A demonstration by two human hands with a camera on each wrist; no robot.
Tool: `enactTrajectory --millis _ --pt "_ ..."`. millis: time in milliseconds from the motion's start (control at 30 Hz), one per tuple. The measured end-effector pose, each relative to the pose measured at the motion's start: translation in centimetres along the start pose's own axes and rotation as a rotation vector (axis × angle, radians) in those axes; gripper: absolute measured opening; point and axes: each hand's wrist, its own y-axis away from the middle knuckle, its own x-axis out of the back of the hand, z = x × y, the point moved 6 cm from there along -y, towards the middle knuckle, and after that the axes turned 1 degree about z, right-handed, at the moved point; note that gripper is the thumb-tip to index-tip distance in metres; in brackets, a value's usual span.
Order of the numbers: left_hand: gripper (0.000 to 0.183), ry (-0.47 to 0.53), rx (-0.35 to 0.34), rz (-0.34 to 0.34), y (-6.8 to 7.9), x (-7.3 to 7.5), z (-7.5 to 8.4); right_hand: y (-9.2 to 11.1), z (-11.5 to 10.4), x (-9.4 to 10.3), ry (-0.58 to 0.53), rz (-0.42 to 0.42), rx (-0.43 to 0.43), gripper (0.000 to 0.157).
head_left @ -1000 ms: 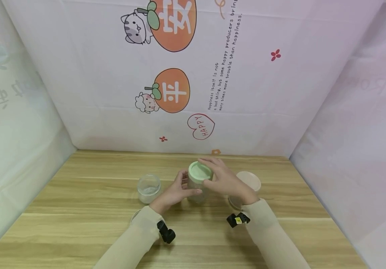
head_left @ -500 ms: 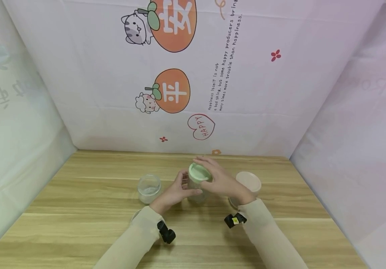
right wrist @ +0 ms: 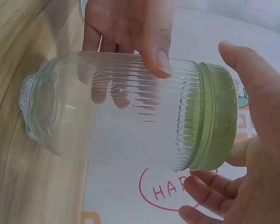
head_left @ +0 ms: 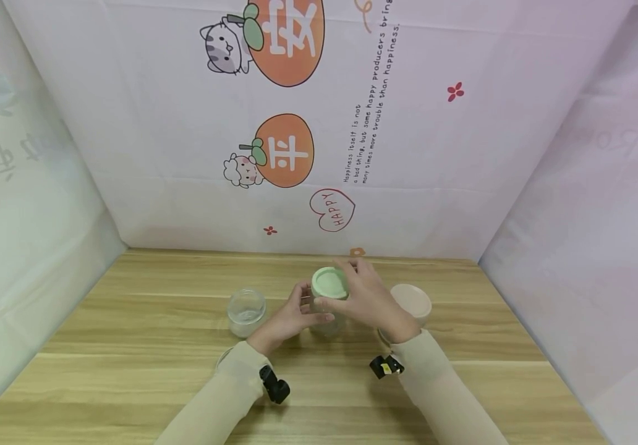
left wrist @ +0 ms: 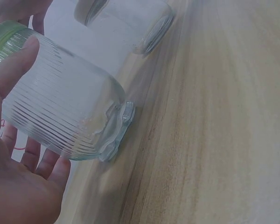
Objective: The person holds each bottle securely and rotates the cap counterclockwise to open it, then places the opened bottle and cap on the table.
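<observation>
A ribbed clear glass jar (right wrist: 126,126) with a pale green lid (head_left: 330,282) stands on the table in front of me. My left hand (head_left: 288,318) grips the jar's side, its thumb across the near face and its fingers behind. Around the lid is my right hand (head_left: 371,300), loosely spread. In the right wrist view, its thumb (right wrist: 245,60) stands apart from the lid, while bent fingers (right wrist: 210,189) lie close below the lid's edge. The lid sits level on the jar's mouth. Through the glass no contents show.
An uncovered glass jar (head_left: 246,312) stands to the left. On the right is a jar with a pale pink lid (head_left: 411,301), partly behind my right wrist. A round clear rim (head_left: 222,358) peeks out from under my left sleeve. A printed cloth wall (head_left: 408,216) closes off the back.
My right hand has turned on the green lid: its thumb has moved left along the near edge and its fingers have shifted right along the far edge. The left hand has stayed put.
</observation>
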Motion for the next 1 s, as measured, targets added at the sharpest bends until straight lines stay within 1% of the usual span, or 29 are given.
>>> enactTrajectory --millis 233,400,667,1000 --pt "0.085 0.005 -0.014 -0.008 -0.01 -0.08 0.06 0.05 -0.27 0.14 -0.002 -0.011 0.001 0.085" --pt "0.086 0.006 -0.011 -0.009 0.00 -0.09 0.06 0.06 -0.20 0.10 -0.014 -0.023 0.007 0.084" --pt "0.086 0.002 -0.007 -0.004 -0.07 -0.04 0.04 0.02 -0.15 0.22 0.003 -0.026 0.030 0.080" --pt "0.088 0.006 -0.003 -0.002 -0.10 0.05 -0.09 -0.11 0.11 0.19 -0.026 -0.053 0.037 0.079"
